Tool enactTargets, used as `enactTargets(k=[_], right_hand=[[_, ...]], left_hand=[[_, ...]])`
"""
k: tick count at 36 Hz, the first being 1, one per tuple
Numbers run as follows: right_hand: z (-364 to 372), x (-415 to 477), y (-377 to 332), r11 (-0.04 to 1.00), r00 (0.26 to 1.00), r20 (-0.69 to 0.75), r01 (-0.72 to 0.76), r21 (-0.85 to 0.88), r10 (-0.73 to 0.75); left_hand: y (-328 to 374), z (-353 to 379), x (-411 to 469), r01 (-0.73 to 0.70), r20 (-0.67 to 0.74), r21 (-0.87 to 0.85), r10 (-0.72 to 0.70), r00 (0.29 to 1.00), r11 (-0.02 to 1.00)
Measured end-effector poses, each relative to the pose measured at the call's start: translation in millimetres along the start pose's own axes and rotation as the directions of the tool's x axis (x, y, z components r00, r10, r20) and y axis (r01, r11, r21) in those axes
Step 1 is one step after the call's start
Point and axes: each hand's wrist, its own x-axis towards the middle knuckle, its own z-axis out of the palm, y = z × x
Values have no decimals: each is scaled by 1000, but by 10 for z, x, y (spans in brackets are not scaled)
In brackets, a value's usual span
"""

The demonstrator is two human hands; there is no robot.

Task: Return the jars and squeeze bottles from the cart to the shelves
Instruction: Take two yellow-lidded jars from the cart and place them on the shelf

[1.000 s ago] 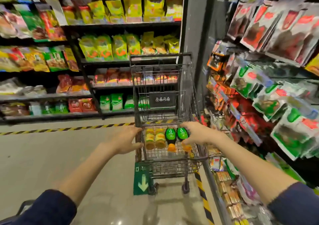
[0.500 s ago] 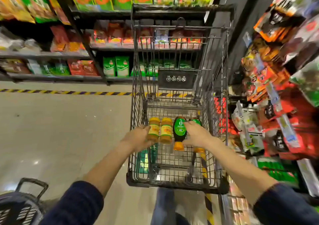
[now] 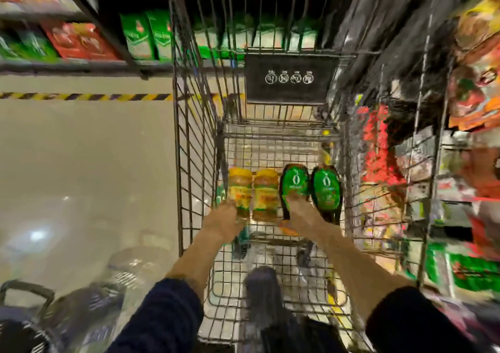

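Inside a wire shopping cart (image 3: 194,147), we see two bare hands reaching down to a row of four containers lying on the cart's mesh floor. The left hand (image 3: 226,221) closes on the near end of the left jar (image 3: 240,190), an amber jar with a yellow label; its fingers (image 3: 234,212) curl against the jar's lower part, though motion blur keeps us from telling how firmly they grip. Just to the right of those fingers, touching the first jar, lies the right jar (image 3: 265,193), of the same kind, untouched by either hand.

The right hand (image 3: 303,212) lies over the near end of the left squeeze bottle (image 3: 294,183), a dark bottle with a green label; the fingertips (image 3: 296,198) rest on the lower label, and we cannot tell whether they are wrapped around it or only pressed on top. Immediately right of that hand, side by side with the first bottle, is the right squeeze bottle (image 3: 326,190), free of any hand. An orange cap (image 3: 288,231) shows below the right wrist.

Both forearms come out of dark blue sleeves (image 3: 167,314). Beyond the fingers a black placard (image 3: 290,78) hangs on the cart's far wall, and shelves (image 3: 67,63) with green and red packets stand behind it. A striped floor line (image 3: 86,97) runs to the left.
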Motion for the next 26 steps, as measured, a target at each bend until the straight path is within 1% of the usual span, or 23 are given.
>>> enactTargets(k=[1,5,9,12,14,16,19,23,24,25,26], right_hand=[[44,64,8,999,1000,15,15,38,-16],[139,251,-84,974,992,85,-112,198,97],[234,386,-128,922,985,67,-175,347,161],[255,454,-146,879,974,87,-226,420,209],[228,480,-178,874,965,116,-263,408,237],[225,524,-177,883,960,112,-281,376,258],[224,582,-173,881,957,117,-289,374,264],[235,634,-224,919,945,149,-319,231,290],[258,654,-232,915,940,163,-331,229,299],[289,669,-234,904,934,185,-346,252,306],[314,679,-233,891,931,202,-352,288,303]], left_hand=[[-16,22,62,8,5,-23,-8,1000,1000],[-54,129,317,77,-11,-123,-79,997,989],[-63,226,540,134,1,-233,-138,990,963],[-39,267,646,213,30,-366,-218,976,906],[-36,296,699,233,43,-434,-238,970,870],[-55,340,749,253,69,-468,-250,966,847],[-63,374,829,294,122,-570,-275,954,767],[-81,373,885,333,134,-525,-311,941,783],[-76,340,890,365,170,-544,-327,930,756],[-86,335,900,349,169,-578,-311,935,737],[-65,289,904,301,173,-587,-247,953,751]])
